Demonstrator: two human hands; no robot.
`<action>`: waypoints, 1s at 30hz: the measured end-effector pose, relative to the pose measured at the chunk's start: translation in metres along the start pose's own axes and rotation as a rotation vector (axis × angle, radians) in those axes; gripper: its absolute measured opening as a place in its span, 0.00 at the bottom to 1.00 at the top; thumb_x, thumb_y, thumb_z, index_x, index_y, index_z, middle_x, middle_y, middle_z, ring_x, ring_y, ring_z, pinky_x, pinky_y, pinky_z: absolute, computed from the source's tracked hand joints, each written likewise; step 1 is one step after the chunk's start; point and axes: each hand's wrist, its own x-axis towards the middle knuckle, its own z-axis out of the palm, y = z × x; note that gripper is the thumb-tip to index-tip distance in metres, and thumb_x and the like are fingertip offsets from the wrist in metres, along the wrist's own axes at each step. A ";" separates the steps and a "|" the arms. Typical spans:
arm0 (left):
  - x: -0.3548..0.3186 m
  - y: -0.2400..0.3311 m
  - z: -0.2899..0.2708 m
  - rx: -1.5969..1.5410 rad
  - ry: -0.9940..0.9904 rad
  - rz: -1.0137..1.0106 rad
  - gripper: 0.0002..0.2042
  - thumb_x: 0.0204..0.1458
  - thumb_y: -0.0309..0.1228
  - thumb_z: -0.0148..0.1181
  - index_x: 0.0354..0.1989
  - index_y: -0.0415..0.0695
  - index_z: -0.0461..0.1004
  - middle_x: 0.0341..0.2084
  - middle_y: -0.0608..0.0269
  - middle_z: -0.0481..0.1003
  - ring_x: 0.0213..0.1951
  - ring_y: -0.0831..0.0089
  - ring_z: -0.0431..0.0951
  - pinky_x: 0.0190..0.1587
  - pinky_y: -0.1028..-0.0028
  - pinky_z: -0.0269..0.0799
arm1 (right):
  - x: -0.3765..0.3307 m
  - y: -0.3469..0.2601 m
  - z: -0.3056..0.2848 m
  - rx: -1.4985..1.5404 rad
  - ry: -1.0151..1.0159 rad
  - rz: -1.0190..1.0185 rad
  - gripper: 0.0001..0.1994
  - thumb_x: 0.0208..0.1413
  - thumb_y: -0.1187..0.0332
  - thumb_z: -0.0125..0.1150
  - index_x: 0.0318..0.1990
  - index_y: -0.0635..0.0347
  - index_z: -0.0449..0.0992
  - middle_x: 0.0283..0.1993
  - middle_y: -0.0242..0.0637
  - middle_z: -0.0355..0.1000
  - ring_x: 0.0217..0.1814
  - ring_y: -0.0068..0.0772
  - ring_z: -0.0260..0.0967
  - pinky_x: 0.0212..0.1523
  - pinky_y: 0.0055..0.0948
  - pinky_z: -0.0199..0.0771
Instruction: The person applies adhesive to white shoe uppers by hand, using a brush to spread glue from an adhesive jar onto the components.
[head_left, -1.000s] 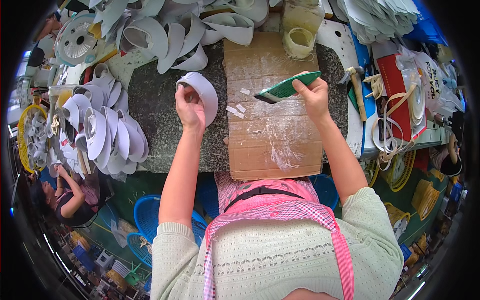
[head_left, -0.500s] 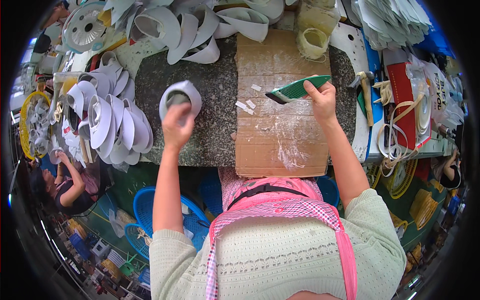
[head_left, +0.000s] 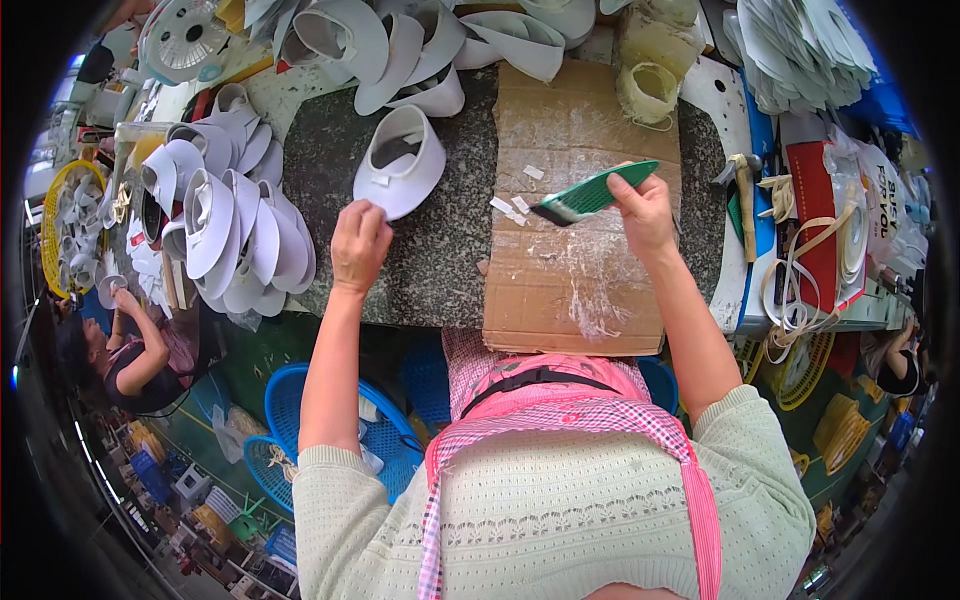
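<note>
A white sun visor piece (head_left: 427,172) lies on the dark speckled board, with a small white tab on its brim. Just below that brim is my left hand (head_left: 360,242), its fingers curled together; whether they hold anything is hidden. My right hand (head_left: 646,212) grips a flat green piece (head_left: 600,193) with a perforated-looking face and a dark, whitish-smeared edge, tilted above the cardboard (head_left: 575,290). Small white strips (head_left: 510,209) lie on the cardboard, left of the green piece.
White visors (head_left: 210,220) are stacked at the left, and more (head_left: 400,60) pile up at the back. A cloudy yellowish container (head_left: 648,90) stands behind the cardboard. To the right are a hammer (head_left: 744,205), a red box (head_left: 815,200) and tape rolls. Another person (head_left: 140,350) works at the left.
The white visor has moved away from me and to the right, onto the board's middle. My left hand has drawn back out of it. The right hand keeps its hold, nearly still.
</note>
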 end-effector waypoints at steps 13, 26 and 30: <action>0.025 0.101 0.015 -1.292 0.260 -0.891 0.05 0.52 0.25 0.49 0.37 0.40 0.66 0.30 0.67 0.69 0.30 0.82 0.70 0.34 0.81 0.68 | -0.003 0.006 0.068 0.125 -0.376 0.163 0.07 0.46 0.69 0.60 0.30 0.62 0.74 0.55 0.43 0.60 0.63 0.34 0.49 0.55 0.34 0.54; 0.014 0.104 0.045 -0.872 -0.056 -1.026 0.19 0.43 0.30 0.62 0.39 0.37 0.61 0.33 0.62 0.68 0.35 0.77 0.70 0.37 0.77 0.67 | -0.038 0.061 0.087 -0.732 -0.548 -0.187 0.25 0.40 0.68 0.63 0.47 0.70 0.67 0.52 0.51 0.63 0.47 0.31 0.63 0.51 0.26 0.60; 0.012 0.091 0.046 -0.910 0.071 -0.945 0.12 0.42 0.26 0.61 0.33 0.37 0.66 0.27 0.65 0.70 0.30 0.81 0.70 0.32 0.81 0.66 | -0.012 0.003 0.057 -0.240 -0.752 0.294 0.11 0.44 0.74 0.60 0.38 0.67 0.74 0.33 0.35 0.74 0.35 0.18 0.68 0.43 0.22 0.66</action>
